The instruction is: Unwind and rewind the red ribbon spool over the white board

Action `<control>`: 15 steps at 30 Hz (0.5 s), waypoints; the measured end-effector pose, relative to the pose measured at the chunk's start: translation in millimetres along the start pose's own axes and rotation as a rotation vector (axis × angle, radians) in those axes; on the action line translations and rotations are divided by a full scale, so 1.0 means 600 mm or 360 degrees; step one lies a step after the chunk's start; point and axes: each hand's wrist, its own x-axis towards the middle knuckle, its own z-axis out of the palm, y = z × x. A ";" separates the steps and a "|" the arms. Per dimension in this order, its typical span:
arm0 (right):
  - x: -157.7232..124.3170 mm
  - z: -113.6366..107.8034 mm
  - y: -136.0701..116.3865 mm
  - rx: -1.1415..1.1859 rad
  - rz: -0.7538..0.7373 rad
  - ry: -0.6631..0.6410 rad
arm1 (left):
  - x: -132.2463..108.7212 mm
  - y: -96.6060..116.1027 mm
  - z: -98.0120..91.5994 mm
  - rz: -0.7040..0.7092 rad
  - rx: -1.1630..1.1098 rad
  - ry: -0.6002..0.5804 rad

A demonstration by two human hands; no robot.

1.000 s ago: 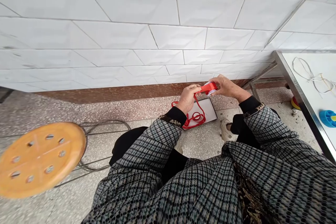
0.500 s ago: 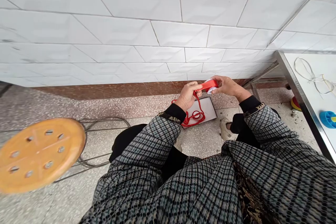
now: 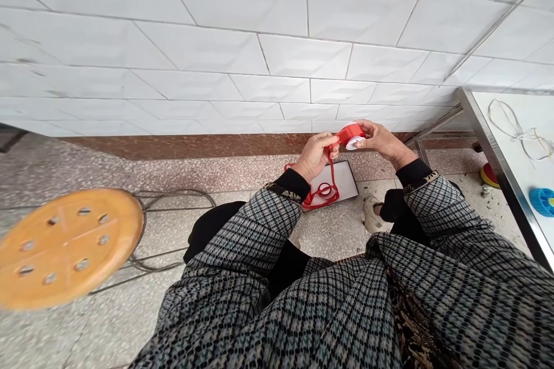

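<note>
My right hand (image 3: 381,141) grips a spool of red ribbon (image 3: 351,136) by its rim, with the white core facing my left. My left hand (image 3: 315,157) pinches the red ribbon (image 3: 332,176) close to the spool. From there the ribbon hangs down past my fingers to a loose tangle (image 3: 322,190) lying on a flat white box (image 3: 345,180) on the floor. The box has a dark edge, and my left wrist hides part of it.
A round orange stool seat (image 3: 71,248) on wire legs stands at my left. A steel-edged white table (image 3: 506,127) at the right holds pale cords and a blue plastic piece (image 3: 541,202). A tiled wall (image 3: 277,57) rises ahead, and my shoe (image 3: 371,213) rests near the box.
Both hands have risen slightly with the spool, and its white core shows more. The ribbon tangle has stayed on the box, while the view has shifted a little.
</note>
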 end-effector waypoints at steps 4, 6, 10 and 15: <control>0.001 0.004 0.001 0.0114 0.0014 -0.0025 | 0.000 0.003 0.001 -0.0049 -0.0020 -0.0045; 0.001 0.007 0.003 0.0204 0.0008 -0.0063 | -0.001 0.004 0.003 -0.0126 -0.0036 -0.0064; 0.001 0.013 0.010 0.0354 -0.0008 -0.0150 | -0.002 0.002 0.003 -0.0181 -0.0114 -0.0074; 0.003 0.026 0.020 0.0433 -0.0015 -0.0132 | -0.003 -0.007 0.000 -0.0159 -0.0356 -0.0084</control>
